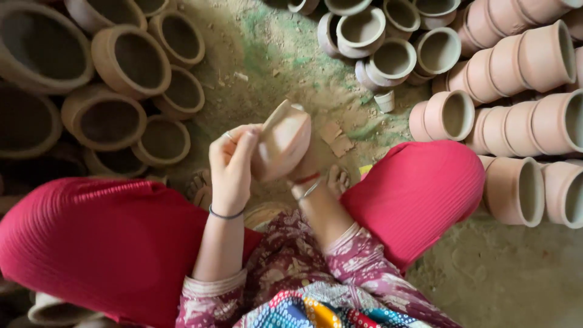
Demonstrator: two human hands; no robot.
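A small unfired clay pot (284,138), pinkish tan, is held tilted above my lap. My right hand (302,173) is mostly hidden inside or behind it, only the wrist with a red thread and a bangle showing. My left hand (232,161) presses its fingers against the pot's left side near the rim. A dark band circles the left wrist. My knees in red cloth (419,188) spread to either side, and my bare feet (337,179) rest on the dirt floor below the pot.
Wide, darker clay bowls (130,61) are packed at the left. Rows of pale clay cups (528,61) lie stacked on their sides at the right, more cups (376,36) stand at the top. Clay shards (336,138) lie on the sandy floor.
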